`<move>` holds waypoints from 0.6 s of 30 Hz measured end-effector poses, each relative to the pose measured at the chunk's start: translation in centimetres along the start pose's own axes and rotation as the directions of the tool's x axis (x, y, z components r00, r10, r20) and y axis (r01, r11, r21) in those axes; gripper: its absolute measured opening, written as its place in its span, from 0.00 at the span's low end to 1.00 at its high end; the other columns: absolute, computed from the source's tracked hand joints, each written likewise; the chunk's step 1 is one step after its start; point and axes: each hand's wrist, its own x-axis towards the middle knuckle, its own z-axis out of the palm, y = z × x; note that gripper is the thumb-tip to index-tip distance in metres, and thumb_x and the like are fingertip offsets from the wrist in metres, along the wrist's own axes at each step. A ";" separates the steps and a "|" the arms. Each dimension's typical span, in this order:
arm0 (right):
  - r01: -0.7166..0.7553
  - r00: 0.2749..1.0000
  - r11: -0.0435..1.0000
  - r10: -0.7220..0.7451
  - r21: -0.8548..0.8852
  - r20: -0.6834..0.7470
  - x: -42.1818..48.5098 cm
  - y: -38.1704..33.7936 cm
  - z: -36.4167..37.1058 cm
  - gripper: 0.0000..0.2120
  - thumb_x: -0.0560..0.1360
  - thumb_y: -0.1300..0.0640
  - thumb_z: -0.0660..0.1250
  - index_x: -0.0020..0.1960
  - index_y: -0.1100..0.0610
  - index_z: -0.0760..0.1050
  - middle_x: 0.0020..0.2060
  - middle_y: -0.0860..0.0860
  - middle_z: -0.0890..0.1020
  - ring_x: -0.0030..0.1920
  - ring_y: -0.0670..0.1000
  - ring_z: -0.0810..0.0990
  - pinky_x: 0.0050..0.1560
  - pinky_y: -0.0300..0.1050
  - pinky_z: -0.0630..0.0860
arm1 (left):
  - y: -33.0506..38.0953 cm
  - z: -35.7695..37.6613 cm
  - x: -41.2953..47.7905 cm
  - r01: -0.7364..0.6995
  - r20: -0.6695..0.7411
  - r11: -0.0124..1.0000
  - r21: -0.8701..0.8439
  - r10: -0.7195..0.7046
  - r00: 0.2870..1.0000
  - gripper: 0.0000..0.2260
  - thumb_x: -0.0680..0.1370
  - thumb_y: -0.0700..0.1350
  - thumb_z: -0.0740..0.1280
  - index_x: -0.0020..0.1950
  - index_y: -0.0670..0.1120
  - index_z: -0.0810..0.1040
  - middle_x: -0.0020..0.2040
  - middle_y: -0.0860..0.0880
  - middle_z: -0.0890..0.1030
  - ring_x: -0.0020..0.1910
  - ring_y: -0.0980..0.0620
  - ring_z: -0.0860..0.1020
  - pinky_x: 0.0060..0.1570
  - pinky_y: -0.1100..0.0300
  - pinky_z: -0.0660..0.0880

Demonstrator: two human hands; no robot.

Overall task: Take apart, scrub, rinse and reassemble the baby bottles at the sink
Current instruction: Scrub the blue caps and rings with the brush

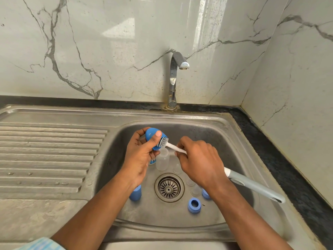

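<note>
Because loose parts sit near the drain (169, 187), a blue ring (194, 204) closest and a blue cap (135, 193) under the left wrist, a slip could knock them about. Right hand (198, 163) grips the brush (252, 184) stem; left hand (138, 156) clasps a blue lid (150, 134), bristles at its mouth. Hard scrubbing may pop it free. A clear bottle (162, 159) stands just below and between both hands, tap (177, 78) beyond.

Bright even daylight, window glare on wall tiles (119, 29), sharp focus, wide-angle bowing at edges.
</note>
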 end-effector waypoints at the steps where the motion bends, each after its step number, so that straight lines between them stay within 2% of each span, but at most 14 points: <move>1: 0.012 1.000 1.000 -0.012 0.000 0.015 0.0 0.1 -0.1 0.07 0.80 0.50 0.62 0.55 0.51 0.74 0.37 0.48 0.78 0.38 0.54 0.76 0.39 0.48 0.70 | 0.2 -0.2 0.2 -0.001 -0.008 0.999 -0.035 0.001 1.000 0.20 0.67 0.47 0.74 0.57 0.47 0.76 0.49 0.45 0.83 0.44 0.51 0.84 0.40 0.60 0.80; 5: 0.060 0.996 0.998 -0.060 0.005 0.058 -0.2 0.3 -0.3 0.08 0.81 0.48 0.60 0.53 0.51 0.74 0.34 0.46 0.73 0.35 0.53 0.72 0.38 0.47 0.67 | 1.1 -1.3 0.9 -0.002 0.018 0.981 -0.192 0.006 1.000 0.20 0.70 0.41 0.71 0.61 0.48 0.76 0.50 0.46 0.84 0.46 0.51 0.84 0.42 0.59 0.81; 8: 0.049 0.998 0.997 -0.047 -0.058 0.040 -0.1 0.6 -0.2 0.10 0.82 0.47 0.58 0.51 0.51 0.74 0.34 0.47 0.73 0.35 0.54 0.70 0.38 0.48 0.64 | 0.3 -0.7 0.3 0.028 0.110 0.973 -0.228 -0.003 0.994 0.19 0.70 0.38 0.68 0.61 0.49 0.76 0.51 0.46 0.84 0.52 0.48 0.83 0.49 0.56 0.82; 12: -0.029 0.999 0.997 0.027 -0.070 -0.034 0.0 0.8 0.0 0.12 0.83 0.47 0.56 0.53 0.52 0.75 0.44 0.47 0.75 0.40 0.56 0.75 0.39 0.47 0.64 | -0.5 0.2 -0.7 0.079 0.195 0.946 -0.314 -0.017 0.981 0.20 0.70 0.36 0.66 0.61 0.49 0.75 0.56 0.45 0.82 0.57 0.46 0.81 0.59 0.51 0.78; 14: -0.026 0.999 0.997 0.023 -0.074 -0.036 0.1 0.5 0.2 0.13 0.83 0.47 0.56 0.54 0.52 0.76 0.48 0.47 0.74 0.40 0.55 0.76 0.38 0.46 0.64 | -0.3 0.2 -0.7 0.087 0.173 0.939 -0.331 -0.030 0.985 0.19 0.71 0.37 0.66 0.60 0.49 0.75 0.58 0.44 0.81 0.56 0.45 0.81 0.60 0.49 0.77; 18: 0.005 1.000 0.993 -0.003 -0.117 0.018 0.1 0.0 0.2 0.14 0.84 0.44 0.53 0.45 0.49 0.70 0.37 0.46 0.72 0.37 0.53 0.70 0.38 0.46 0.63 | -0.5 0.5 -0.6 0.047 0.036 0.974 -0.219 -0.040 0.999 0.23 0.69 0.43 0.71 0.62 0.47 0.73 0.56 0.44 0.80 0.50 0.47 0.83 0.55 0.50 0.78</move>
